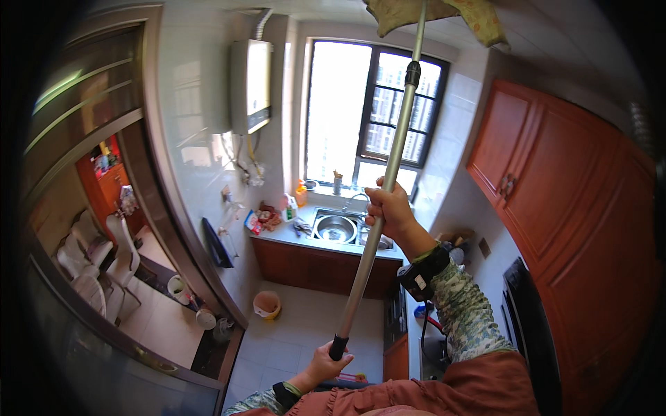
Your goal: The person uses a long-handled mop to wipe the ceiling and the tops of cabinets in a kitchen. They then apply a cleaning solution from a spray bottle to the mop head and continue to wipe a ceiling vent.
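A telescopic metal pole (398,138) slants up through the kitchen, its black collar (412,74) partway along. My right hand (389,205) wraps around the shaft at mid-length. Lower down, my left hand (327,361) grips the pole by its black end cap (338,347). At the top a yellowish patterned cloth (411,14) drapes over the pole's upper end, against or close to the ceiling (541,31); whether it touches I cannot tell. The pole's tip is hidden by the cloth or outside the picture.
Ahead stands a counter with a steel sink (335,229) under a window (338,109). A water heater (252,86) hangs on the left wall. Red-brown cabinets (562,177) and a black range hood (530,312) line the right. A bin (267,304) stands on the floor, near a sliding door frame (177,249).
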The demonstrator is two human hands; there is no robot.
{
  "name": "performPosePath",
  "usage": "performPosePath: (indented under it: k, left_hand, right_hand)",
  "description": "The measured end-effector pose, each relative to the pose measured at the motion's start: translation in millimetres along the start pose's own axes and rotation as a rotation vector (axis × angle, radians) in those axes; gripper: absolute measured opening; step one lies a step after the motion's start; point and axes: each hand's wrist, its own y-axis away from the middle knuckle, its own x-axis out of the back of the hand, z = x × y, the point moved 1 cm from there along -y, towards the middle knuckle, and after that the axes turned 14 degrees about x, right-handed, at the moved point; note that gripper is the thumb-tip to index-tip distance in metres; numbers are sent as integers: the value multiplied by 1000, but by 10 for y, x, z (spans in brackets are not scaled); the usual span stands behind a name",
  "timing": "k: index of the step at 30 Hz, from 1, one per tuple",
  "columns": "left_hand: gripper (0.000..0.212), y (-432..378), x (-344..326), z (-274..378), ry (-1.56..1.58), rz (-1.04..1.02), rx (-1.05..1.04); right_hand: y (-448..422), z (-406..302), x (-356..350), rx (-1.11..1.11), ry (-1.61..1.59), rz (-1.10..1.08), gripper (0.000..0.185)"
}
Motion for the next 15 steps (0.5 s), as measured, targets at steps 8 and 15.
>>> performPosePath:
  k: [8, 15]
  left_hand:
    - [22, 165, 366, -424, -142, 351, -17]
    - [22, 401, 369, -754, -81, 490, 17]
  right_hand:
    - [109, 578, -639, -96, -151, -200, 29]
    - [402, 848, -971, -168, -246, -317, 26]
